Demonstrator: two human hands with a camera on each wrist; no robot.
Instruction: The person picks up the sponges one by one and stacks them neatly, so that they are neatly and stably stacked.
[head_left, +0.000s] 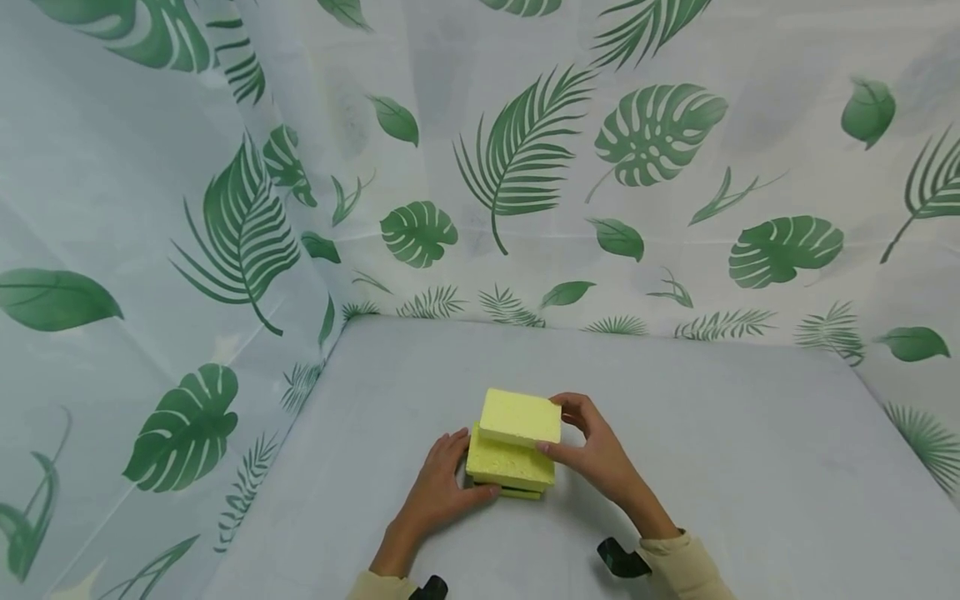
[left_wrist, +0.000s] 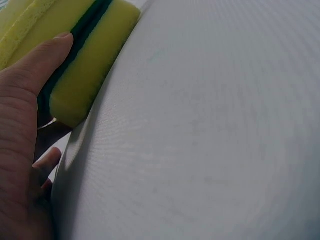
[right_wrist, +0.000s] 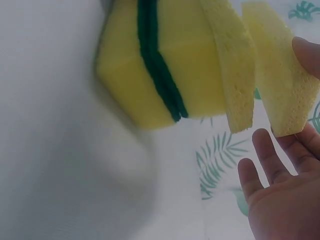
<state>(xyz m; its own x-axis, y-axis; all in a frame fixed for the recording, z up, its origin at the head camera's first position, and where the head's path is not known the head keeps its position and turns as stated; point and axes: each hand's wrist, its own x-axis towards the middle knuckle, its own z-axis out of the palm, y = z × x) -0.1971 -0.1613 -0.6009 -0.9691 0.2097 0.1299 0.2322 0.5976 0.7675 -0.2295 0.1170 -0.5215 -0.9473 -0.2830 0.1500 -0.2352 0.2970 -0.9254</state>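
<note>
A stack of yellow sponges stands on the table. Two thick sponges (right_wrist: 195,80) at the bottom have their dark green scouring layers (right_wrist: 159,75) facing each other, and a thinner plain yellow sponge (right_wrist: 236,65) lies on them. My left hand (head_left: 441,493) grips the stack from the left; its thumb lies along the near side by the green layers in the left wrist view. Above the stack, my right hand (head_left: 598,454) pinches another thin yellow sponge (head_left: 520,417) by its right end, thumb in front and fingers behind. A gap shows beneath that sponge in the right wrist view.
The white-covered table (head_left: 712,467) spreads around the stack. A hanging sheet with green leaf prints (head_left: 517,158) borders the back, and similar sheets line the left and right sides. Dark wrist devices (head_left: 622,558) sit by both sleeves.
</note>
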